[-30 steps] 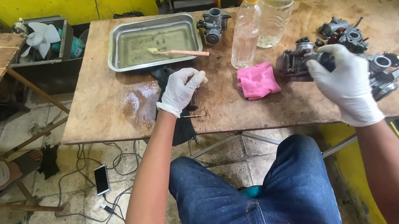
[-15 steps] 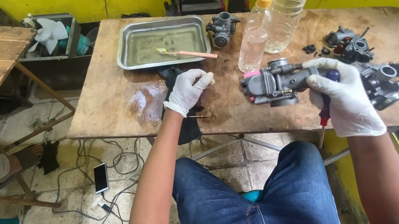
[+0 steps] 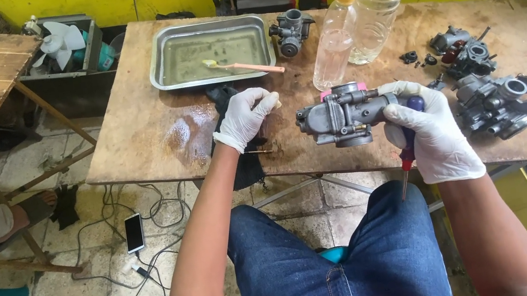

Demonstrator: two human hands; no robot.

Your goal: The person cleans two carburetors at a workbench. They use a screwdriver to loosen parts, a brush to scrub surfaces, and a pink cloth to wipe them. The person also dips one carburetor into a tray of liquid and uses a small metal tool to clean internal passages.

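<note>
- A grey metal carburetor [image 3: 342, 115] is held in the air by the right hand [image 3: 431, 134], just above the near edge of the wooden table [image 3: 145, 125]; the grip is closed on its right end.
- A screwdriver [image 3: 408, 145] with a dark blue and red handle is clamped in the same grip, its shaft pointing down past the table edge.
- The left hand [image 3: 245, 117], gloved in white like the right, is seen left of the held carburetor and well apart from it; its fingers are curled narrow around something small and pale, whose kind cannot be told.
- A dark cloth [image 3: 231, 125] lies under and behind that hand, with a wet patch [image 3: 186, 136] on the table further left.
- Beyond the left hand a metal tray [image 3: 158, 73] of murky liquid is set, with a pink toothbrush [image 3: 243, 67] laid across its rim.
- Behind the held carburetor 2 clear plastic bottles [image 3: 337, 35] stand, and a second carburetor [image 3: 290, 31] sits by the tray.
- Right of the right-hand grip, more carburetor bodies [image 3: 498, 98] and small loose parts [image 3: 416, 58] are spread on the table.
- Judged from this, the held unit looks whole and unopened, while the others wait; most of the work appears left to do.
</note>
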